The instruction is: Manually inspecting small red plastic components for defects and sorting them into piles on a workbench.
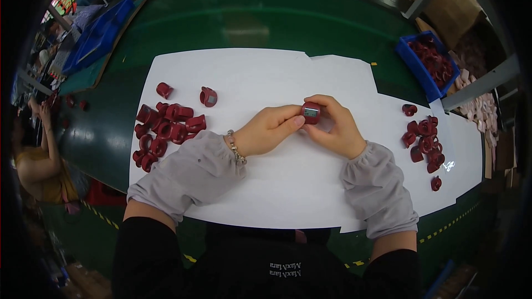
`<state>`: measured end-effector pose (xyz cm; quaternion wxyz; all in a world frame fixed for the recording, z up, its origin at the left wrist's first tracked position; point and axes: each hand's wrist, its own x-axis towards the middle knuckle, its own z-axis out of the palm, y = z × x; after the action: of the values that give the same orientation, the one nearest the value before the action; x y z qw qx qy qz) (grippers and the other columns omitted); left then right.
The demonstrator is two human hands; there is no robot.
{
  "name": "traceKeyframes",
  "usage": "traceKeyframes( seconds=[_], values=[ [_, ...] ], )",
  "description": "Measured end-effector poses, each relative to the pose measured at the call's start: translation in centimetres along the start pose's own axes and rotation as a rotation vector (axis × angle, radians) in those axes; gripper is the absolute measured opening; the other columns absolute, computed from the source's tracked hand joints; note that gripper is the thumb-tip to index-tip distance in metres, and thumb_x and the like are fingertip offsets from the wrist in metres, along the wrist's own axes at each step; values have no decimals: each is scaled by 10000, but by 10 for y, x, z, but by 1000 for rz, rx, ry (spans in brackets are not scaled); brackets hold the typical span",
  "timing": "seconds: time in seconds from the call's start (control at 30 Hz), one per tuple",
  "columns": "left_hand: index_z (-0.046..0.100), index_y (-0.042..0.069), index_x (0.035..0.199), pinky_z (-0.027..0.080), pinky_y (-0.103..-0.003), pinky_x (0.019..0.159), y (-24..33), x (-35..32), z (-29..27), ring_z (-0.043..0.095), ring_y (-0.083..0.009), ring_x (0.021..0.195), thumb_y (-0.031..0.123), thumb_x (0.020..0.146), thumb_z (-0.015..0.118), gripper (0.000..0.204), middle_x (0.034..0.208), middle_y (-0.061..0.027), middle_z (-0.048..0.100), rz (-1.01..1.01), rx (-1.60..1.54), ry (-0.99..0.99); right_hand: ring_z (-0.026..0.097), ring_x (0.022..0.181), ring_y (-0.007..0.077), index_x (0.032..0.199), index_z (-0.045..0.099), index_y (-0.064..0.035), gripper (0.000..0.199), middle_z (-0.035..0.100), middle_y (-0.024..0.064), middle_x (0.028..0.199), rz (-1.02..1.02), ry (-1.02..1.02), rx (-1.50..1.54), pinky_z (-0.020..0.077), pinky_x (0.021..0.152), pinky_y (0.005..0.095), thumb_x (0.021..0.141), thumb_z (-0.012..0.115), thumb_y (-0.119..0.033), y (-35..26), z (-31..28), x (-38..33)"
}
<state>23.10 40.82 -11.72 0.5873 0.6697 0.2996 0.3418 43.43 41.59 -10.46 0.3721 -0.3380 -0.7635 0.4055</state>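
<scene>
Both hands meet over the middle of the white sheet point(277, 188), closed on one dark red finger counter point(311, 113) with a small grey screen facing up. My left hand point(264, 131) pinches its left side between thumb and fingers. Around its right and far sides curl the fingers of my right hand point(341, 133), the thumb below. To the left of my left hand lies a heap of similar red ring-shaped counters point(164, 129). A single counter point(209, 97) sits apart from that heap, its grey screen showing. More red counters point(426, 144) are scattered right of my right hand.
At the far right a blue bin point(426, 63) full of red pieces stands beside a grey post point(482, 89). Pale pink pieces point(477, 105) lie beyond the sheet. Blue trays point(100, 36) rest at the far left, where another person's arm point(49, 144) reaches in over the green table point(249, 14).
</scene>
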Motion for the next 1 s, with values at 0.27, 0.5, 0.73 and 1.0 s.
traceKeyframes(
  seconds=[0.27, 0.5, 0.73, 1.0],
  values=[
    [580, 10, 760, 462, -383, 586, 58, -2, -41, 593, -308, 652, 206, 842, 619, 216, 707, -132, 624, 87, 1061, 175, 592, 951, 225, 1290, 372, -42, 534, 534, 128, 1197, -54, 507, 864, 438, 903, 351, 863, 639, -219, 8, -21, 4],
    [606, 27, 645, 438, -386, 582, 74, -28, -108, 571, -289, 646, 406, 745, 678, 399, 657, -127, 601, -522, 1454, 209, 598, 898, 153, 1232, 475, -7, 381, 621, 105, 1040, 101, 130, 411, 466, 821, 270, 859, 553, -1, 6, -7, -2],
    [634, 19, 671, 459, -370, 627, 76, -31, -113, 574, -283, 694, 377, 713, 697, 366, 704, -126, 608, -636, 1492, 216, 596, 793, 117, 1042, 617, -12, 208, 651, 50, 885, 28, 49, 126, 476, 743, 249, 845, 631, -78, 8, 0, -5],
    [652, 11, 843, 478, -373, 748, 66, -10, -63, 601, -291, 801, 158, 773, 663, 163, 866, -124, 637, 128, 1090, 66, 617, 822, 205, 999, 613, 16, 179, 637, 104, 906, -160, 295, -338, 486, 779, 273, 823, 596, -11, 19, -23, 2]
  ],
)
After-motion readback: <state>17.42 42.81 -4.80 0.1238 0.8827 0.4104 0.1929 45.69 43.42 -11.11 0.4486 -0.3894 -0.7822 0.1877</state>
